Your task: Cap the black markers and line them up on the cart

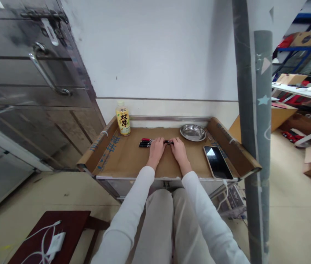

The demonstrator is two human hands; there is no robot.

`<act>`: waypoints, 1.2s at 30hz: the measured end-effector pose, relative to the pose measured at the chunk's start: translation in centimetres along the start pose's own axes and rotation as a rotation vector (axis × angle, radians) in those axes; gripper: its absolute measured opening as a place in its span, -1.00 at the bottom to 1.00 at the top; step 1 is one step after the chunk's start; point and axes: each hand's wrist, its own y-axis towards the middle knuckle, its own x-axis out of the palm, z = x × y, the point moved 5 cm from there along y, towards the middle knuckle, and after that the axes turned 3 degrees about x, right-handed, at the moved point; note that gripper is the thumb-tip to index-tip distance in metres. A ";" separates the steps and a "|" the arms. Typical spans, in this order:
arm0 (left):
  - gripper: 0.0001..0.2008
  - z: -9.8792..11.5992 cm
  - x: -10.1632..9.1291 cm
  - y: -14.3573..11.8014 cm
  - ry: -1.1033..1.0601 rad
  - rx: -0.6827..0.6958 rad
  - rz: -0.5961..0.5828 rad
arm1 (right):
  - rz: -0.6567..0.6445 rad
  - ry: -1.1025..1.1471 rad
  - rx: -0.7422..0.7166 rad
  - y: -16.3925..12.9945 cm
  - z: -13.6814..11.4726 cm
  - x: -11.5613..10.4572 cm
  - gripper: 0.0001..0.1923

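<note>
Both my hands rest side by side on the cardboard-lined table top (128, 157). My left hand (157, 147) lies palm down over the right ends of a small row of dark marker pens (145, 143), one with a red cap. My right hand (178, 148) lies palm down beside it, its fingers touching a dark pen (168, 141) that shows between the two hands. Whether either hand actually grips a pen is hidden by the fingers.
A yellow drink bottle (123, 118) stands at the back left. A round metal dish (193, 132) sits at the back right, a phone (217, 162) lies near the right front edge. A grey post (251, 121) rises to the right, a steel cabinet (31, 80) on the left.
</note>
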 end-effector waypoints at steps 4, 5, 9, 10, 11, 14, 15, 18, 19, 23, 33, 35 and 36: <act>-0.90 -0.1 0.1 0.1 0.014 0.007 0.034 | 0.035 -0.107 0.039 -0.4 0.1 -0.4 -0.78; -0.87 -0.2 0.1 0.1 0.008 0.004 0.042 | 0.038 -0.131 0.046 -0.7 0.2 -0.5 -0.77; -0.77 -0.3 0.5 0.1 -0.024 0.003 0.076 | 0.028 -0.193 0.059 -1.4 0.3 -0.4 -0.76; -0.76 -0.3 0.5 0.1 -0.026 0.005 0.081 | 0.029 -0.203 0.068 -1.4 0.3 -0.4 -0.75; -0.76 -0.3 0.6 0.1 -0.024 0.007 0.085 | 0.031 -0.213 0.078 -1.5 0.3 -0.3 -0.74; -0.75 -0.2 0.4 0.0 -0.016 0.005 0.091 | 0.046 -0.233 0.099 -1.4 0.3 -0.3 -0.72; -0.74 -0.2 0.3 -0.1 -0.016 0.002 0.093 | 0.053 -0.233 0.100 -1.4 0.3 -0.3 -0.71; -0.74 0.0 -0.2 -0.4 -0.031 -0.016 0.110 | 0.058 -0.229 0.098 -1.4 0.3 -0.3 -0.71; -0.74 0.0 -0.4 -0.5 -0.035 -0.026 0.122 | 0.053 -0.230 0.102 -1.4 0.4 -0.3 -0.71; -0.77 -0.6 -1.4 -1.3 0.001 -0.125 0.186 | 0.020 -0.235 0.115 -1.3 0.4 -0.2 -0.71; -0.79 -2.7 -3.5 -3.9 0.188 -0.432 0.084 | -0.021 -0.226 0.137 -1.2 0.5 -0.3 -0.70; -0.78 -2.5 -3.6 -4.0 0.202 -0.425 0.056 | -0.020 -0.217 0.141 -1.1 0.6 -0.4 -0.70; -0.78 -2.5 -3.6 -4.0 0.209 -0.421 0.049 | -0.020 -0.211 0.138 -1.1 0.6 -0.4 -0.70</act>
